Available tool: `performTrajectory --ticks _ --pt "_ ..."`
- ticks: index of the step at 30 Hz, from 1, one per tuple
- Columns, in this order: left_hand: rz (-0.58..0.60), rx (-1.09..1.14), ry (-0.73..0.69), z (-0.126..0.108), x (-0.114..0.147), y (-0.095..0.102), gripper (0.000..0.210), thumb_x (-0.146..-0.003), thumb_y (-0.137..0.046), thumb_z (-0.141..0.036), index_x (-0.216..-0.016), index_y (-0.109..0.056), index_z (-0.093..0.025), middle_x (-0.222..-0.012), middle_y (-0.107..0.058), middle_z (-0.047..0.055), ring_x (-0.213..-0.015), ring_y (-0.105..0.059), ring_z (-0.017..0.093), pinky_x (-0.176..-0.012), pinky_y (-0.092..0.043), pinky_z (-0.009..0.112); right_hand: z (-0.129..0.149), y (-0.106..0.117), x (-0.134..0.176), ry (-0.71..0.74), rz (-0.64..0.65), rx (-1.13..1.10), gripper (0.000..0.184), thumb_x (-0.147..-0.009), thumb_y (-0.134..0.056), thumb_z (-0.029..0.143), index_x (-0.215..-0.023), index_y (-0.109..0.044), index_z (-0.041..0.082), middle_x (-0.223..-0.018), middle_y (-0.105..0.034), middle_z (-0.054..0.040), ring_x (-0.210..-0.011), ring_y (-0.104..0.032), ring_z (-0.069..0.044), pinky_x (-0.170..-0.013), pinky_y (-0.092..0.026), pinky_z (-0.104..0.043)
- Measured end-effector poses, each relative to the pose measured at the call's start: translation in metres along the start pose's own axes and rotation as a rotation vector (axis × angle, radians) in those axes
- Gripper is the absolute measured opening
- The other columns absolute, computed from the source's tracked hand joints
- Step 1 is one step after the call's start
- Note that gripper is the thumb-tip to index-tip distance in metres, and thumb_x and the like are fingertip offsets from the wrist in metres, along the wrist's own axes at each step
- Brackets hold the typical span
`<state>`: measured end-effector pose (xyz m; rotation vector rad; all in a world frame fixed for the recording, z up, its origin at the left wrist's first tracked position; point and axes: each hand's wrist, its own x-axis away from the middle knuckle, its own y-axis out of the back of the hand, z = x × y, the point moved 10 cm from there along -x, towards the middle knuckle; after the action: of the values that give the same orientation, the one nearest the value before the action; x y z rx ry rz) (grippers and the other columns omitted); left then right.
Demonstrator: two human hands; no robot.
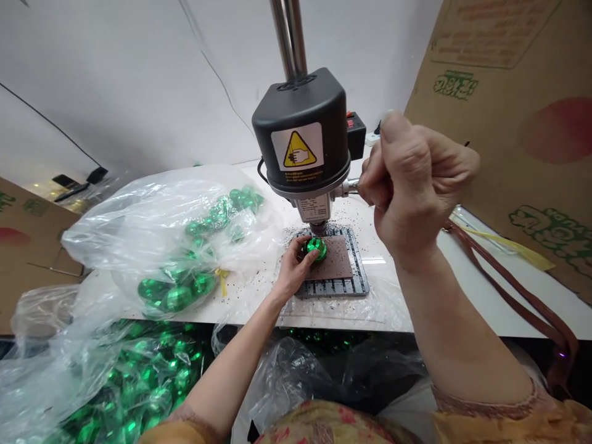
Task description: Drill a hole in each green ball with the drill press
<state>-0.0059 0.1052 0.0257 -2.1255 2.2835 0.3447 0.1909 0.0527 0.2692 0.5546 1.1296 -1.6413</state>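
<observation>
My left hand (295, 262) grips a shiny green mirrored ball (316, 248) between thumb and fingers. It holds the ball on a brown board (340, 259) over the slotted grey base plate (361, 280) of a small drill press (303, 132). The press's chuck (318, 228) is directly over the ball; whether they touch I cannot tell. At the right side of the black motor housing, my right hand (411, 179) is closed around the metal feed lever (352, 185), whose far end the fingers hide. Dark chips are scattered around the base.
A clear plastic bag (124, 209) with green balls lies left on the white table (259, 308). More green balls (143, 370) sit in plastic below the front edge. Cardboard boxes (499, 135) stand at right and far left. A brown strap (509, 280) crosses the right side.
</observation>
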Motion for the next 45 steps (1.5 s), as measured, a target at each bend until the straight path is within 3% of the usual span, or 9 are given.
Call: performTrajectory --ticks 6,10,14,19,30,45 --pt "-0.038 -0.226 -0.025 -0.001 0.002 -0.001 0.047 -0.081 -0.077 -0.043 -0.120 -0.063 -0.021 -0.099 -0.068 0.005 -0.080 -0.060 0.017 -0.072 -0.050 0.029 0.003 0.001 0.000 0.014 0.002 0.033 0.044 -0.093 -0.058 0.016 -0.049 -0.050 0.018 -0.042 -0.036 0.0067 -0.039 -0.034 -0.002 -0.044 -0.026 -0.024" --pt "-0.048 -0.340 -0.096 -0.004 0.004 -0.008 0.049 -0.079 -0.081 -0.037 -0.123 -0.064 -0.023 -0.114 -0.065 0.008 -0.106 -0.061 0.025 -0.095 -0.050 0.040 0.003 -0.001 -0.001 0.017 0.028 0.079 0.045 -0.094 -0.056 0.018 -0.050 -0.049 0.018 -0.043 -0.036 0.0062 -0.040 -0.035 -0.003 -0.045 -0.029 -0.024" --pt "-0.022 -0.308 -0.108 -0.001 0.006 -0.015 0.047 -0.081 -0.079 -0.034 -0.124 -0.063 -0.024 -0.120 -0.064 0.009 -0.119 -0.058 0.027 -0.105 -0.046 0.044 0.004 -0.001 -0.002 0.016 0.037 0.111 0.046 -0.094 -0.056 0.019 -0.050 -0.047 0.018 -0.043 -0.035 0.0062 -0.039 -0.034 -0.002 -0.044 -0.029 -0.024" --pt "-0.024 -0.314 -0.104 -0.005 0.008 -0.015 0.047 -0.081 -0.079 -0.033 -0.124 -0.062 -0.024 -0.118 -0.064 0.009 -0.115 -0.059 0.027 -0.105 -0.046 0.045 0.003 -0.001 -0.002 0.004 0.040 0.065 0.044 -0.092 -0.058 0.016 -0.049 -0.049 0.018 -0.043 -0.037 0.0059 -0.040 -0.034 -0.003 -0.044 -0.028 -0.025" --pt "-0.038 -0.328 -0.141 -0.005 0.010 -0.015 0.048 -0.082 -0.079 -0.035 -0.125 -0.062 -0.025 -0.116 -0.062 0.008 -0.115 -0.059 0.027 -0.104 -0.047 0.044 0.003 0.014 0.024 0.085 -0.044 0.131 0.043 -0.090 -0.063 0.027 -0.049 -0.053 0.020 -0.040 -0.032 0.0056 -0.037 -0.034 -0.005 -0.039 -0.025 -0.028" --pt "-0.042 -0.349 -0.160 -0.007 0.011 -0.016 0.044 -0.084 -0.077 -0.035 -0.124 -0.061 -0.025 -0.116 -0.063 0.008 -0.114 -0.058 0.026 -0.101 -0.046 0.042 0.008 0.017 0.037 0.185 -0.016 0.121 0.041 -0.088 -0.061 0.017 -0.048 -0.049 0.017 -0.042 -0.038 0.0066 -0.037 -0.035 -0.004 -0.038 -0.027 -0.025"
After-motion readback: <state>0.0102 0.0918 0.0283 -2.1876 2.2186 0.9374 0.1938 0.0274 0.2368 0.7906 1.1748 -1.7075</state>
